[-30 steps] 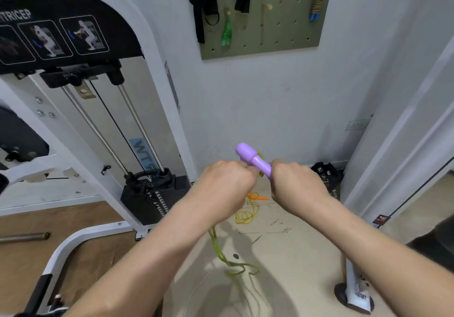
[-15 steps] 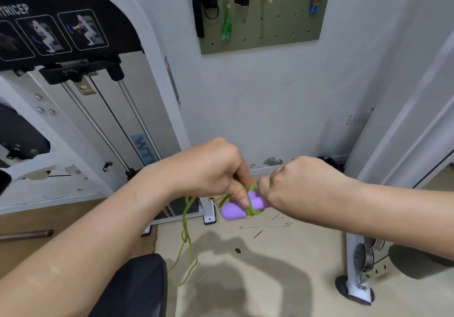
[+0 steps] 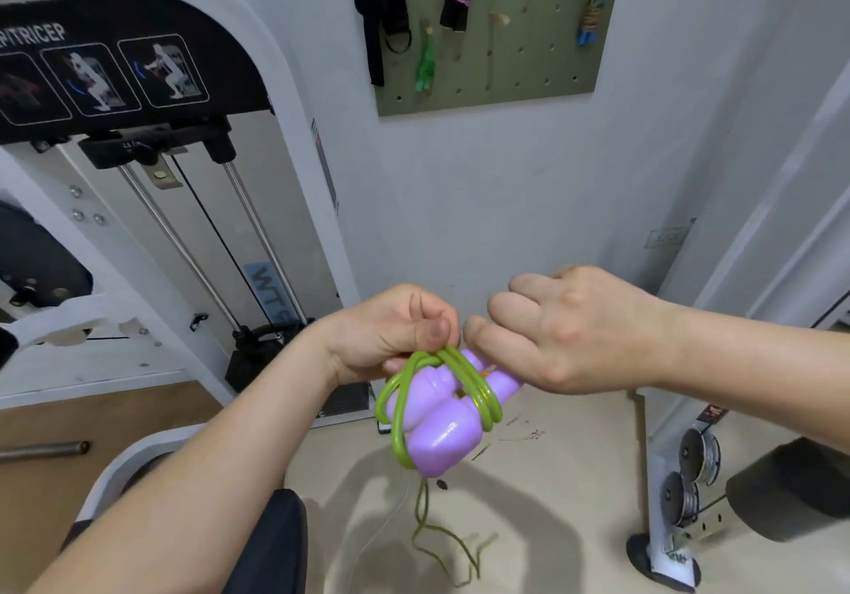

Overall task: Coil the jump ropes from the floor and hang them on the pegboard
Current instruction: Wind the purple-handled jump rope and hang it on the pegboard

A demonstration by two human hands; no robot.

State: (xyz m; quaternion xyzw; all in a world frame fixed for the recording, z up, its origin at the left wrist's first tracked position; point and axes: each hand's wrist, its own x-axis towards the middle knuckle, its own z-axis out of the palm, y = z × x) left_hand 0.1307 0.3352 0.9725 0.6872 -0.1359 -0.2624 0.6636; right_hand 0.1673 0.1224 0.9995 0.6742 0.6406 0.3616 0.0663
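High on the far white wall hangs the olive-green pegboard. Nearer, the left hand pinches the green plastic cord wrapped round the paired purple plastic handles. The right hand curls over their far ends. Pull each wrap taut and tuck in the tail.
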